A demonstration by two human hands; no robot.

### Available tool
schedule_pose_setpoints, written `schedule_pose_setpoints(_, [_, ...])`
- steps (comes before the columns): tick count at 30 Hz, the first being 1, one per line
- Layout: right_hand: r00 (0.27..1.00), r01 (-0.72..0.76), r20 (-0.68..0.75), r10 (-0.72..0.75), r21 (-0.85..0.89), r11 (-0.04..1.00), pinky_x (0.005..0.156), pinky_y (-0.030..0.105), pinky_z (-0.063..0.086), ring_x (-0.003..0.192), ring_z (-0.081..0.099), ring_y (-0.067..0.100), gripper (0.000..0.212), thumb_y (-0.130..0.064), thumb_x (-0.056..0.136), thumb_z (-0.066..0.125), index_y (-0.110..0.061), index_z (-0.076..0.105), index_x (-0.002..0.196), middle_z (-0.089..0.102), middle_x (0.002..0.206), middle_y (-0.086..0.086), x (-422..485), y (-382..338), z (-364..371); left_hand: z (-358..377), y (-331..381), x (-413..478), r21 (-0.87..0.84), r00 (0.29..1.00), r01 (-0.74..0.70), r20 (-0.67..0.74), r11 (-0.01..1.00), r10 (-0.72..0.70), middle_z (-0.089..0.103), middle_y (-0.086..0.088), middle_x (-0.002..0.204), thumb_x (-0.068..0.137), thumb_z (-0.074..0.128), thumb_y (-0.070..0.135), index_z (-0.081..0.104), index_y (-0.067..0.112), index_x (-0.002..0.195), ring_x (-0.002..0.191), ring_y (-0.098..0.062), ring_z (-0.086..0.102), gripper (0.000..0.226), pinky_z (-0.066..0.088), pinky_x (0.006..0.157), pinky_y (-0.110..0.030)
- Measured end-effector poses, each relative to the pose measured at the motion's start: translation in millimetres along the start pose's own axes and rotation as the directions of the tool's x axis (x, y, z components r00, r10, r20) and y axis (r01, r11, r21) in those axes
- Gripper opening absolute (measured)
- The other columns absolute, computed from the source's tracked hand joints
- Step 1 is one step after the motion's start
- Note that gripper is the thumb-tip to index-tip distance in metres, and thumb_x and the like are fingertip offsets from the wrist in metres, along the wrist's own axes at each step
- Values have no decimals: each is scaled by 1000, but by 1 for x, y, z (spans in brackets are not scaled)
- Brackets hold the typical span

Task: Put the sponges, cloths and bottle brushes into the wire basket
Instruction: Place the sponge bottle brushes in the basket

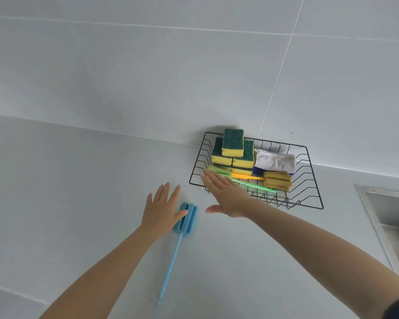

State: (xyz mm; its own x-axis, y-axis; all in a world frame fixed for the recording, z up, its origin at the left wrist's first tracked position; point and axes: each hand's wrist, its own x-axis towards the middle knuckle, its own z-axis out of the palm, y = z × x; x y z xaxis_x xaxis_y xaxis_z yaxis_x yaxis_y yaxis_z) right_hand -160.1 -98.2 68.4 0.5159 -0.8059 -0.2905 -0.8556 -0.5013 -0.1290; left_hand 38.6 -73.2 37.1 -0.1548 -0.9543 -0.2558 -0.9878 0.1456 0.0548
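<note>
On the pale tabletop (78, 203), the left hand (160, 209) hovers palm down with fingers spread, its grip wide and holding nothing; its thumb reaches over the foam head of the blue bottle brush (186, 218), though whether it touches is hard to tell. The brush lies flat outside the basket, its thin blue handle running down and to the left toward the viewer. Just to the right, the right hand (226, 196) is likewise flat and open, its grip wide and empty, with its fingertips over the near left corner of the black wire basket (313, 180). The basket sits against the tiled wall (148, 65). Inside it, green-and-yellow sponges (233, 143) are stacked at the left, a folded white cloth (275, 161) lies at the back right, and a brush with a tan foam head (277, 181) and orange handle lies beside a green-handled brush (258, 186). At the far right edge, a steel sink (392, 217) is partly visible.
</note>
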Motion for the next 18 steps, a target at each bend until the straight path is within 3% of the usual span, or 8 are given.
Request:
schedule_pose_setpoints(3, [995, 91, 55, -86, -86, 992, 120, 40, 1, 146, -13, 23, 93, -45, 89, 50, -16, -17, 146, -19, 157, 7, 12, -18, 11, 19, -9, -22, -9, 997, 61, 53, 998, -61, 2, -10, 159, 94, 32, 52, 3, 20, 148, 147, -25, 3, 70, 10, 119, -44])
schedule_pose_setpoints(6, [985, 146, 110, -130, -152, 977, 120, 40, 1, 147, -9, 23, 93, -35, 89, 57, -19, -14, 147, -16, 158, 4, 24, -33, 26, 37, -11, -46, -22, 993, 96, 69, 995, -94, 18, -10, 156, 93, 36, 51, 18, 15, 146, 143, -27, 21, 66, 23, 115, -39])
schedule_pose_setpoints(10, [978, 178, 150, -144, -246, 953, 120, 41, 3, 147, -6, 23, 85, -20, 92, 53, -24, -11, 148, -14, 159, 3, 39, -45, 44, 59, -10, -67, -19, 984, 102, 152, 995, -98, 45, -9, 137, 93, 39, 49, 34, 13, 135, 123, -25, 46, 56, 42, 95, -33])
schedule_pose_setpoints(14, [975, 192, 169, -148, -287, 938, 120, 40, 6, 148, -4, 24, 78, -5, 94, 45, -28, -7, 148, -10, 160, 3, 46, -58, 52, 74, -5, -78, -63, 976, 107, 199, 992, -92, 54, -8, 119, 92, 44, 45, 45, 11, 122, 110, -25, 52, 45, 34, 73, -29])
schedule_pose_setpoints(18, [971, 193, 198, -137, -302, 934, 119, 40, 15, 147, 4, 28, 76, -10, 92, 51, -26, 4, 149, 1, 160, 6, 47, -65, 54, 80, -1, -82, -107, 975, 106, 205, 989, -82, 58, -7, 117, 94, 44, 34, 47, 11, 119, 109, -25, 55, 34, 44, 81, -35])
